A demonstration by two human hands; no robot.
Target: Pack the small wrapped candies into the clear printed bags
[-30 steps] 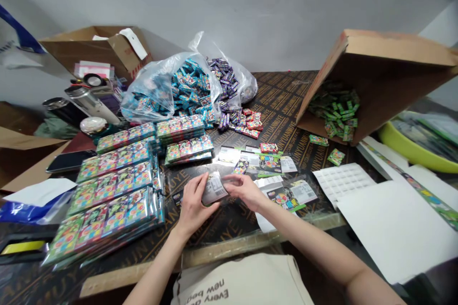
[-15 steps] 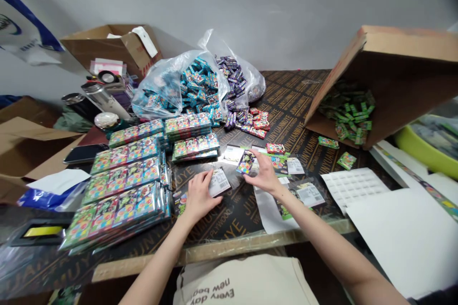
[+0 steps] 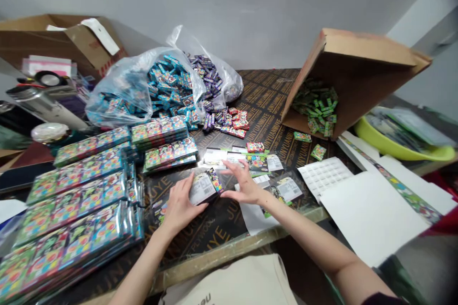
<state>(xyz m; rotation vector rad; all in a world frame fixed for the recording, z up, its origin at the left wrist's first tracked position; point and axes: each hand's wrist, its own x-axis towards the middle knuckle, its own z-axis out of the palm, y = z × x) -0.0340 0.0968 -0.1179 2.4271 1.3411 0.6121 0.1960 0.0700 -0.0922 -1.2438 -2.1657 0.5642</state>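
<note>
My left hand (image 3: 182,202) lies on a dark flat plastic packet with a white barcode label (image 3: 202,189), fingers along its left side and thumb at the lower edge, holding it down on the table. A small colourful candy box (image 3: 215,180) sits at the label's right end. My right hand (image 3: 243,185) is just right of that box, thumb and fingers apart; whether the thumb tip touches the box's edge is hard to tell. Beyond that hand lie several more labelled packets (image 3: 289,188) and a red candy box (image 3: 255,147).
Stacks of filled candy packs (image 3: 77,207) fill the left side. Behind stand clear bags of blue (image 3: 171,83) and purple boxes (image 3: 207,74). A tipped carton (image 3: 361,71) holds green boxes. White sheets (image 3: 368,205) and a yellow-green basin (image 3: 404,145) are at right.
The view has turned right. My right hand has moved left towards my left hand, and the colourful box it had at its fingers is now against the labelled packet.
</note>
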